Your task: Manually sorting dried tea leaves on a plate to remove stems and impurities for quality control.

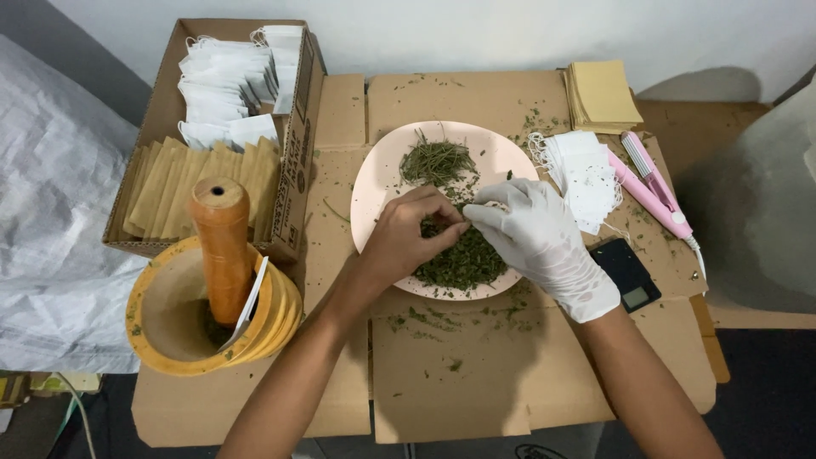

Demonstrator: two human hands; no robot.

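Bare left hand (406,240) pinching dried green herbs (459,255) over pink plate (374,191), gloved right hand (535,234) fingers clamped on small white tea bag (491,204), wooden mortar (174,319) at left

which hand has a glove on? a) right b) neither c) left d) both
a, the right hand wears a white glove while the left hand is bare; both pinch at the dried green herbs on the pink plate.
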